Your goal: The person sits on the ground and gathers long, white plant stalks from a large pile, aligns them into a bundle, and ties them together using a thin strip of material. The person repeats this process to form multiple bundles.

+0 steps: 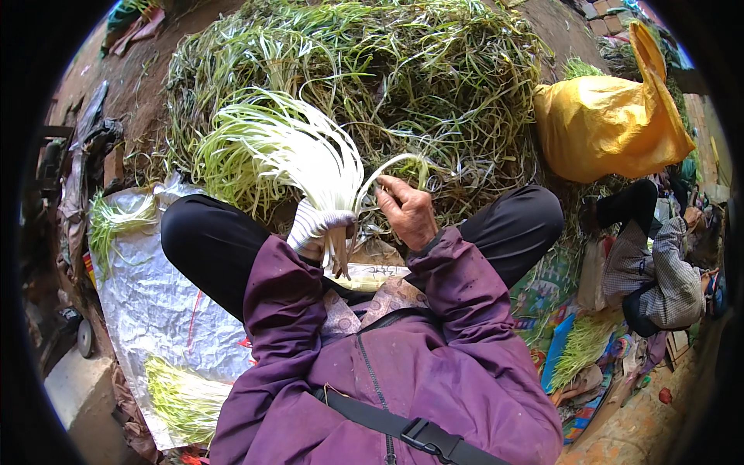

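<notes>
My left hand point(321, 228), in a striped glove, grips a thick bunch of pale leafy stalks point(314, 157) near their base ends; the leaves fan up and to the left. Bare, my right hand point(408, 210) is just right of the bunch, its thumb and forefinger at a pale stalk point(381, 170) that arches up and over to the right. Whether the fingers pinch that stalk is not quite plain. Beyond both hands lies a large heap of tangled green and withered leaves point(407, 87). My crossed legs frame the hands.
A white plastic sheet point(168, 290) at left bears a small bunch point(131, 218) and a larger bundle point(183, 401) of stalks. A yellow woven sack point(610, 125) stands at upper right. Below it another person point(662, 273) sits near more green stalks point(584, 346). A stone block point(81, 383) lies lower left.
</notes>
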The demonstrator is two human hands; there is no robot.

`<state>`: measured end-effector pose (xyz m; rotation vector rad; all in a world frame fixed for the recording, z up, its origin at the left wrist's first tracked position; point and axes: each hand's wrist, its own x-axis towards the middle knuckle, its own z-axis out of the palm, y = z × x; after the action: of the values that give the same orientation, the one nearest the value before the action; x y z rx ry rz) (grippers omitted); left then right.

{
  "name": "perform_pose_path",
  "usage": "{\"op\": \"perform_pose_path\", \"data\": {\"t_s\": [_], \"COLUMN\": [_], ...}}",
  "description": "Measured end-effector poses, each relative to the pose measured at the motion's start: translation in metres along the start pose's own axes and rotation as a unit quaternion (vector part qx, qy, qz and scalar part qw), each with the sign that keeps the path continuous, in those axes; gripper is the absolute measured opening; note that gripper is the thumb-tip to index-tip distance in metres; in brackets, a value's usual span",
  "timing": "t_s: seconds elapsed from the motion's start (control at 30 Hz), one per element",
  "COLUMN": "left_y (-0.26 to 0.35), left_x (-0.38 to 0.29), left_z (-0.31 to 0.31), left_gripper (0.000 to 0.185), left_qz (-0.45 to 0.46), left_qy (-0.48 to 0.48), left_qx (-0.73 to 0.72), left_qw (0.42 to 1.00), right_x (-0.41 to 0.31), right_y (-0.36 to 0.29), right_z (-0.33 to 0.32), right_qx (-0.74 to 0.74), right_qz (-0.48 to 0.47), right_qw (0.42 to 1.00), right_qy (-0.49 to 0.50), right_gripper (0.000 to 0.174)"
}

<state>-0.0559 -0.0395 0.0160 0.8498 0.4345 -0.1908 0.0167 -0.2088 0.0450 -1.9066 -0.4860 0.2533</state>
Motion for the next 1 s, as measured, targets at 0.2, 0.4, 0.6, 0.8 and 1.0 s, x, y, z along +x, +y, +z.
{"op": "perform_pose_path", "data": {"t_s": [0.2,0.4,0.6,0.8,1.0], "left_y": [0.005,-0.001,0.000,-0.002,0.006], "left_x": [-0.004,0.000,0.000,0.002,0.004], "left_z": [0.007,-0.001,-0.005,-0.001,0.003], "left_gripper": [0.031,0.032,0.032,0.038,0.040], "left_qz": [-0.008,0.009,-0.007,0.027,-0.004], "left_qy": [0.006,0.001,-0.023,-0.009,0.002], "left_qx": [-0.006,0.002,-0.019,-0.032,-0.051], "left_qw": [1.000,1.000,1.000,0.999,0.999], "right_x": [-0.005,-0.015,-0.023,-0.022,-0.022], "right_y": [0.000,-0.001,-0.002,-0.006,-0.006], "right_z": [-0.004,-0.007,-0.011,-0.001,-0.001], "right_qx": [-0.040,-0.050,-0.039,-0.044,-0.053], "right_qz": [-0.019,-0.099,-0.201,-0.223,-0.232], "right_qw": [0.997,0.987,0.973,0.966,0.962], "right_qy": [-0.055,-0.117,-0.109,-0.122,-0.135], "right_gripper": [0.029,0.026,0.022,0.016,0.017]}}
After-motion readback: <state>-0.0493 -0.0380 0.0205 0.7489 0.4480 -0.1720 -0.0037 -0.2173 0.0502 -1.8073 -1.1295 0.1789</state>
